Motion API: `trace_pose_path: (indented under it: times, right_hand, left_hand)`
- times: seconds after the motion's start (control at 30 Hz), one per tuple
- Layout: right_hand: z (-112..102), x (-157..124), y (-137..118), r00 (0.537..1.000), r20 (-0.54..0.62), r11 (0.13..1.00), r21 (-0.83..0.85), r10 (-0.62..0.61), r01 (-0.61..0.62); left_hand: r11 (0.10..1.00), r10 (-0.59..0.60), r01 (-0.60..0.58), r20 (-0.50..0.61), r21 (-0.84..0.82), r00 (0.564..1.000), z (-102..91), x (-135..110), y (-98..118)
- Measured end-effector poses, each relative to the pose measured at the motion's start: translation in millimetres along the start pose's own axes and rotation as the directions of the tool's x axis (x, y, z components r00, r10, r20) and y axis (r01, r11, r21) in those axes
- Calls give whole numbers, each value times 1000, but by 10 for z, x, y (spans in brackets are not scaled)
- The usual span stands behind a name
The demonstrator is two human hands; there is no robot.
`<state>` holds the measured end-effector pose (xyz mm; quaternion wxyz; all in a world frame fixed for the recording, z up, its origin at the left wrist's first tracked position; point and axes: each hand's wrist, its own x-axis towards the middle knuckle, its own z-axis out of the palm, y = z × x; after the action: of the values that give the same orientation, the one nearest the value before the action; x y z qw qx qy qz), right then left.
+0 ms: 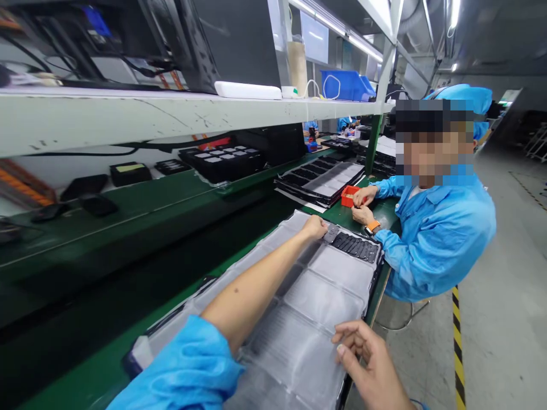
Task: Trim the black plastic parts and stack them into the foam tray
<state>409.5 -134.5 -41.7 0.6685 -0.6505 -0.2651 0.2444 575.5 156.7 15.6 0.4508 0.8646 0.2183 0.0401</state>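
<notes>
A long tray with compartments under whitish translucent film lies on the green bench before me. In its far right compartment, several flat black parts stand in a slanted row. My left hand reaches across to the far end of the tray. Its fingers are closed at the edge of a dark grey flat part, left of that row; the fingertips are partly hidden. Near the tray's right edge, my right hand hovers with bent fingers apart, holding nothing.
A co-worker in a blue smock sits at the right, hands by a red bin. More stacked trays lie beyond mine. A white shelf overhangs the bench. Black foam holders stand at the back.
</notes>
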Motion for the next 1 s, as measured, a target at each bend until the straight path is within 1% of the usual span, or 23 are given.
trace_pose_path:
  times: [0.07, 0.13, 0.33, 0.43, 0.57, 0.63, 0.7, 0.77, 0.83, 0.9, 0.97, 1.0]
  right_hand:
    - [-4, -4, -14, 999, 39, 1000, 0, 4, -4]
    - [-10, -8, -34, 998, 63, 1000, -8, 6, -5]
    - [-56, -29, -108, 998, 64, 998, -56, 21, -17]
    - [-72, -53, -147, 998, 57, 998, -58, 8, -4]
    - [-79, -86, -170, 1000, 20, 997, -77, -24, 25]
    - [-89, -103, -166, 999, 15, 997, -67, -35, 35]
    - [-116, -131, -162, 999, 39, 999, -17, -36, 36]
    - [-168, -174, -174, 995, 86, 998, 49, -43, 39]
    - [-237, -219, -205, 986, 143, 993, 88, -86, 74]
    - [-291, -239, -246, 960, 240, 989, 77, -141, 126]
    - [-278, -236, -275, 910, 379, 986, 49, -166, 159]
    - [-235, -239, -280, 877, 448, 985, 44, -171, 170]
  left_hand:
    - [992, -13, 12, 13, 122, 1000, 56, 52, 12]
    - [975, -1, -3, 18, 221, 1000, 99, 71, 27]
    - [899, 63, -66, 21, 432, 998, 172, -8, 68]
    - [868, 74, -88, 46, 489, 996, 181, -74, 76]
    - [847, 96, -115, 64, 518, 993, 167, -151, 107]
    - [847, 121, -135, 62, 514, 991, 130, -202, 153]
    - [855, 150, -156, 52, 494, 987, 52, -305, 212]
    - [871, 178, -169, 24, 462, 984, -80, -512, 257]
    - [892, 193, -159, -38, 423, 980, -258, -870, 257]
    - [916, 183, -121, -130, 382, 974, -446, -1404, 202]
    - [940, 138, -57, -221, 336, 965, -573, -2105, 100]
    - [950, 102, -17, -259, 313, 960, -591, -2506, 37]
